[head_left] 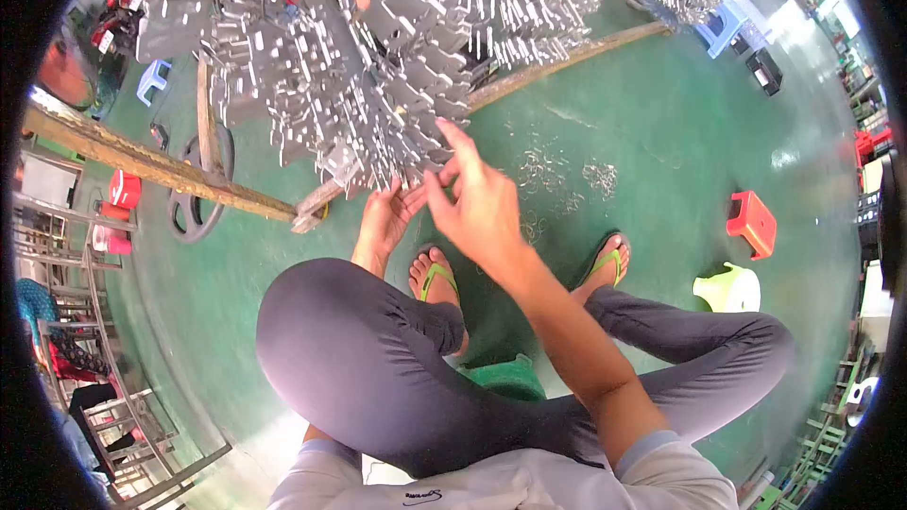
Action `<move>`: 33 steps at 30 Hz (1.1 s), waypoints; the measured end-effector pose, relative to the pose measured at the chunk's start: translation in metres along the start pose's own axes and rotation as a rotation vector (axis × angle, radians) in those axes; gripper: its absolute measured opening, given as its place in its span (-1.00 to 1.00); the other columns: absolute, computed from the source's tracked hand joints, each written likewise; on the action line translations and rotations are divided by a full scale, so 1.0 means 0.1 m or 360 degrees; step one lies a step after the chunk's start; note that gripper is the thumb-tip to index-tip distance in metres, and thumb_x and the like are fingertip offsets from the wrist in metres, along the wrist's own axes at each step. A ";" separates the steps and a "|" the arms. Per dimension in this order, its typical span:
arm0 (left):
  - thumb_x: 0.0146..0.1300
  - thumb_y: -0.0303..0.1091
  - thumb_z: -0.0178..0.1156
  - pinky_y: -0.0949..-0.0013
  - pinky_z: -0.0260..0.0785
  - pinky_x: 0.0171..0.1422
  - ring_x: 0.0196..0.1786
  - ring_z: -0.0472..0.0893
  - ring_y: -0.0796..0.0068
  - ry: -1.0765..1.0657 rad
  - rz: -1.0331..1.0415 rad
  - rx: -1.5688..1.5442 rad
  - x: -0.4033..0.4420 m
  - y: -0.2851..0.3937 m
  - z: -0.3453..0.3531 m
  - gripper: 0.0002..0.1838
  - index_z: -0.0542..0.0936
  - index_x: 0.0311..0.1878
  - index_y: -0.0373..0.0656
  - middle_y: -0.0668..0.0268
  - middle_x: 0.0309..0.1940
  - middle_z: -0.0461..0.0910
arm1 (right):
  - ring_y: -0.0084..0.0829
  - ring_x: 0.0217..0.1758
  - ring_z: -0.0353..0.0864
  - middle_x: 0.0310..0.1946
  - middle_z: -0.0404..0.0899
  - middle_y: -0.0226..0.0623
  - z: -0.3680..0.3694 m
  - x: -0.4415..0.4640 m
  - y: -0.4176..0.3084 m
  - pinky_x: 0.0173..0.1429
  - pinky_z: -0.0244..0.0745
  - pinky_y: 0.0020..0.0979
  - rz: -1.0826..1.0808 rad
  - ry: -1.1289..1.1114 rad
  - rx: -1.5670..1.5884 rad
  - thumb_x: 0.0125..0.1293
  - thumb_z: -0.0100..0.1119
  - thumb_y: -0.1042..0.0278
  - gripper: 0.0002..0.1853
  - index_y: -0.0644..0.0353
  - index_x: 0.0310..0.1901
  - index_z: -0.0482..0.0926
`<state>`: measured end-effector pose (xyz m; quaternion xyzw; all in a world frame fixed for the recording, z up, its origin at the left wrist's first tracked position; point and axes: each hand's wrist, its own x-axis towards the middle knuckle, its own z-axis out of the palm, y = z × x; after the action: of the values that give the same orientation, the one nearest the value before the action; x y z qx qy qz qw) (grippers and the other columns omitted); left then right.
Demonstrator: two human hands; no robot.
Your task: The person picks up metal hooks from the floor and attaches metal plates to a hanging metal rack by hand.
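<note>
At the lower edge of hanging silver-grey flat metal brackets (420, 85), left hand (384, 219) touches them, grip indeterminable; right hand (480, 212), fingers spread.

Bent grey metal plates (416, 76) were fwd of L hand (383, 220) & R hand (479, 208); square red plastic stool (753, 225), well R.

Grey metal pcs (392, 127), shiny w/ notched edges, in dense overlapping rows, upper ctr of view.

Mtl pcs (416, 14) shiny; wd beam (123, 149) rough; floor (671, 161) glossy.
</note>
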<state>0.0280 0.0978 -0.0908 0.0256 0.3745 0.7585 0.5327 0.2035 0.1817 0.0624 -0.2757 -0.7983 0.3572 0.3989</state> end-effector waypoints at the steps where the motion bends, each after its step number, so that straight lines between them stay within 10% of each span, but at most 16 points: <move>1: 0.63 -0.40 -0.04 0.00 0.66 0.26 0.19 0.68 -0.10 0.0006 -0.0037 -0.0023 0.04 -0.01 -0.05 -0.80 0.46 0.06 -0.37 -0.21 0.09 0.61 | -0.39 -0.57 0.59 -0.43 0.65 -0.36 -0.01 -0.02 -0.05 -0.40 0.52 -0.29 -0.0030 -0.0021 -0.0006 0.24 0.40 0.45 -0.22 0.02 0.51 0.36; 6: 0.68 -0.27 -0.15 0.00 0.63 0.30 0.18 0.68 -0.11 -0.0012 -0.0090 -0.0014 0.13 -0.08 -0.13 -0.67 0.46 0.17 -0.33 -0.21 0.13 0.61 | -0.14 -0.27 0.75 -0.15 0.67 -0.11 -0.07 -0.04 -0.01 -0.15 0.66 -0.15 0.0038 -0.0247 0.0007 0.27 0.33 0.36 -0.20 0.05 0.56 0.28; 9: 0.68 -0.25 -0.21 -0.02 0.59 0.36 0.21 0.67 -0.09 -0.0090 -0.0084 -0.0003 0.14 -0.12 -0.07 -0.61 0.44 0.26 -0.34 -0.17 0.19 0.60 | -0.28 -0.05 0.64 0.10 0.54 -0.13 -0.06 0.09 -0.12 -0.12 0.59 -0.31 -0.0198 0.0315 0.0120 0.22 0.39 0.46 -0.19 0.17 0.54 0.31; 10: 0.68 -0.25 -0.22 -0.04 0.58 0.37 0.22 0.67 -0.10 -0.0074 -0.0082 0.0014 0.13 -0.11 -0.04 -0.60 0.44 0.28 -0.35 -0.17 0.20 0.59 | -0.05 0.27 0.47 0.39 0.29 0.01 -0.02 0.12 -0.11 0.17 0.53 -0.21 -0.0300 0.0375 0.0098 0.20 0.41 0.42 -0.13 0.25 0.55 0.27; 14: 0.63 -0.35 -0.29 -0.11 0.52 0.43 0.27 0.62 -0.16 -0.0036 -0.0049 0.0183 0.06 -0.05 0.04 -0.56 0.36 0.38 -0.38 -0.25 0.23 0.55 | 0.12 0.47 0.29 0.55 0.17 0.02 -0.05 0.22 -0.18 0.49 0.29 0.03 -0.0353 0.0261 0.0013 0.18 0.41 0.38 -0.13 0.22 0.55 0.29; 24: 0.62 -0.36 -0.35 -0.05 0.55 0.41 0.25 0.64 -0.14 0.0036 0.0031 0.0131 0.03 -0.03 0.10 -0.56 0.37 0.35 -0.36 -0.28 0.19 0.55 | 0.14 0.52 0.27 0.53 0.24 -0.02 -0.14 0.35 -0.31 0.56 0.25 0.05 -0.0542 0.0135 -0.0081 0.25 0.31 0.40 -0.27 0.10 0.50 0.39; 33: 0.64 -0.24 0.01 0.09 0.68 0.23 0.13 0.72 -0.06 -0.0011 -0.0079 0.0014 0.03 0.05 0.09 -0.70 0.44 0.08 -0.36 -0.28 0.05 0.63 | -0.08 0.24 0.44 0.18 0.53 -0.13 -0.31 0.70 -0.35 0.24 0.45 -0.13 -0.0658 0.0463 -0.0165 0.26 0.41 0.38 -0.70 0.14 0.03 0.75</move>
<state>0.0268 0.1046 -0.0821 0.0215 0.3766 0.7433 0.5525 0.1865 0.2225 0.1342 -0.1754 -0.7892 0.1833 0.5593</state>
